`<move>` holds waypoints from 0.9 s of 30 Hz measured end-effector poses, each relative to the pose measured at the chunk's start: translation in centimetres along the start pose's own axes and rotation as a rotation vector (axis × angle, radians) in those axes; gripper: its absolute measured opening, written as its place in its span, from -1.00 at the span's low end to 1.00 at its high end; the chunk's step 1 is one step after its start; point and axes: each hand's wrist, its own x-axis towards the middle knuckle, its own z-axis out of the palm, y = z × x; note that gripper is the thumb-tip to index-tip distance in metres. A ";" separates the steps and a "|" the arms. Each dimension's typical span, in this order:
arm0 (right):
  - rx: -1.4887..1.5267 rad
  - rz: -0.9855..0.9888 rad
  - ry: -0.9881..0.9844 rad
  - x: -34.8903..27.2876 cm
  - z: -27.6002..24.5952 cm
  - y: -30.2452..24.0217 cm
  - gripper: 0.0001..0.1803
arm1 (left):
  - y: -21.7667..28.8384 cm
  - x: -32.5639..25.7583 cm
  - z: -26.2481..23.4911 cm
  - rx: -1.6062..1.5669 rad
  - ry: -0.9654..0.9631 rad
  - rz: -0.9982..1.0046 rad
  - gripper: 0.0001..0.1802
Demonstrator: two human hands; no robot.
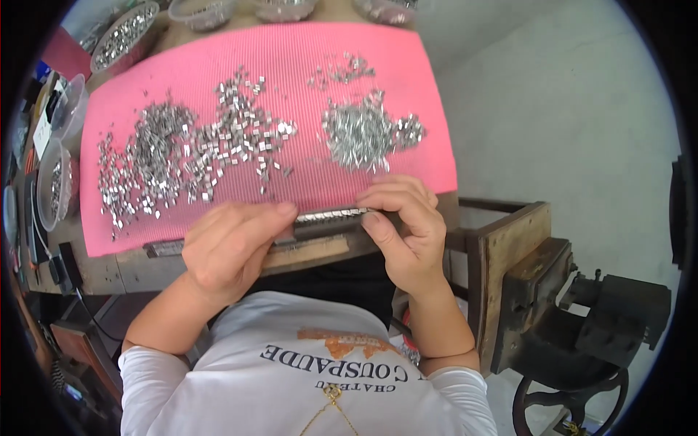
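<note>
A narrow shiny strip that looks like a row of small metal links [331,216] runs between my hands at the table's near edge. My left hand [225,243] is closed at its left end, fingertips pressed on it. At the other end my right hand [407,225] pinches it between thumb and forefinger. Just beyond lies a pink ribbed mat [305,182]. Small square metal pieces [233,134] are scattered over its left and middle. To the right sits a pile of thin metal pins [356,134], with a few more pieces around it.
Clear plastic tubs of metal parts [125,40] line the far and left edges. A wooden strip [309,251] and a dark ruler-like bar [166,249] lie along the near edge. On the right stands a black machine with a handwheel [582,327] beside a wooden frame [502,254].
</note>
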 end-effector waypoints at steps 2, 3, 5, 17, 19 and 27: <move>0.022 0.045 0.074 1.3 -0.3 0.1 -0.89 | -0.7 -0.3 -0.1 -0.015 0.048 -0.035 -0.54; -0.160 0.002 0.103 2.3 -1.0 0.1 -0.88 | -0.7 -0.6 -0.3 -0.022 0.062 -0.093 -0.55; -0.380 -0.078 0.166 5.5 -2.0 0.4 -0.90 | -0.6 -1.4 -0.8 -0.063 0.102 -0.179 -0.59; -0.714 -0.232 0.417 22.0 -4.1 6.3 -0.77 | -0.6 -0.2 -1.6 -0.171 0.010 -0.138 -0.57; -0.610 -0.146 0.340 20.7 -3.4 5.9 -0.78 | -0.8 -0.1 -1.6 -0.199 0.001 -0.117 -0.54; -0.264 0.009 -0.140 15.9 -4.5 7.2 -0.83 | -0.9 -0.9 -2.6 -0.352 -0.066 -0.384 -0.51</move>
